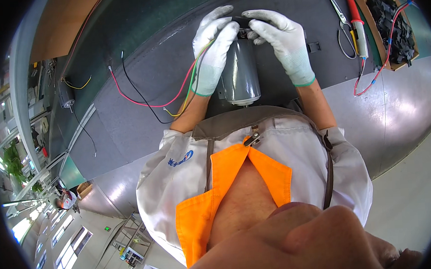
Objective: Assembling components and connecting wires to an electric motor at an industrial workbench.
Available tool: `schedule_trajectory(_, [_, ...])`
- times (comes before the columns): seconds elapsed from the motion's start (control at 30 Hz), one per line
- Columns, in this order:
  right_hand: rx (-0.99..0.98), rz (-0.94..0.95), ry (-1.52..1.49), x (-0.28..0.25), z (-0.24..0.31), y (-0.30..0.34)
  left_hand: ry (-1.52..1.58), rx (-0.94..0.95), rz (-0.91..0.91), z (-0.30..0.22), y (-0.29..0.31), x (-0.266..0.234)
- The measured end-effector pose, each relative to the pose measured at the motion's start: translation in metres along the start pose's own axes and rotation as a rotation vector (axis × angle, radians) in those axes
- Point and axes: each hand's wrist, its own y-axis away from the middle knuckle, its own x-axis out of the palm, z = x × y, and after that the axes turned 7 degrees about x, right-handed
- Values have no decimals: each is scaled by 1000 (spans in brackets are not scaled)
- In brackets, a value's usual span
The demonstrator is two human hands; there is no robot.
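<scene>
A grey cylindrical motor (pixel 240 71) lies on the dark bench mat in front of me, its pale end cap toward my body. At its far end my left hand (pixel 215 45), in a white glove, is closed with its fingertips on a small black part (pixel 241 21). My right hand (pixel 281 39), gloved too, pinches the same part from the other side. Fingers hide much of it, so its exact kind cannot be made out. Red, black, green and yellow wires (pixel 191 81) run from beside the left fingers out to the left across the mat.
At right lie scissors (pixel 346 40), a red and grey handheld tool (pixel 357 22) with a red cable (pixel 386 60), and a cardboard box (pixel 382 45) of black parts. A small black piece (pixel 314 46) sits near my right wrist. Another motor (pixel 66 96) stands far left.
</scene>
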Motion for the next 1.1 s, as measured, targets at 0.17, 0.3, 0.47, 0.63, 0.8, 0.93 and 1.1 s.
schedule_trajectory(0.17, [108,62,1,-31,-7,-13,-34,-259,-21,9,2,-1])
schedule_trajectory(0.3, [214,111,-13,-33,-24,-13,-34,-286,44,16,7,-3])
schedule_trajectory(0.47, [227,136,-107,-31,-31,-17,-48,-242,71,19,8,-5])
schedule_trajectory(0.63, [277,161,-59,-31,-26,-23,-44,-196,93,21,8,-6])
schedule_trajectory(0.8, [321,204,-53,-35,-27,-31,16,-251,53,14,6,-1])
schedule_trajectory(0.93, [323,220,-51,-38,-31,-33,-18,-206,103,19,7,-4])
schedule_trajectory(1.1, [285,207,-73,-32,-29,-26,-40,-207,105,19,7,-3])
